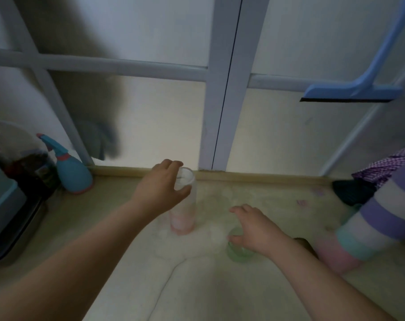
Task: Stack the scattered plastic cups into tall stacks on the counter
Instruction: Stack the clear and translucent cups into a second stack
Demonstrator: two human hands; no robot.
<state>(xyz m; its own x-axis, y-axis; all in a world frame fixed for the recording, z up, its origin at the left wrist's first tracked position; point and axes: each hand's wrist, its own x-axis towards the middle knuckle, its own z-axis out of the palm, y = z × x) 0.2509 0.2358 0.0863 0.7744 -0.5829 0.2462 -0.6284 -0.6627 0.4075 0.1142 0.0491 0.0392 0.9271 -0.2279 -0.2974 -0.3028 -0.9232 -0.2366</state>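
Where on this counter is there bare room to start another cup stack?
Bare counter lies between the clear stack and the dark cloth, along the window ledge. Also free: the near middle, between both arms. Crowded: left by the spray bottle, right by the striped stack.

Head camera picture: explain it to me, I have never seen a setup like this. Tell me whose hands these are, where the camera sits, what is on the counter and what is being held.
There is no machine here. A person wears one wide-angle camera on the head, looking down at their own bare hands. The left hand grips the top of a tall stack of clear cups, pinkish at its base, standing upright on the pale counter. The right hand closes around a green cup on the counter. A striped stack leans in at the right edge. A blue spray bottle stands at left by the window.
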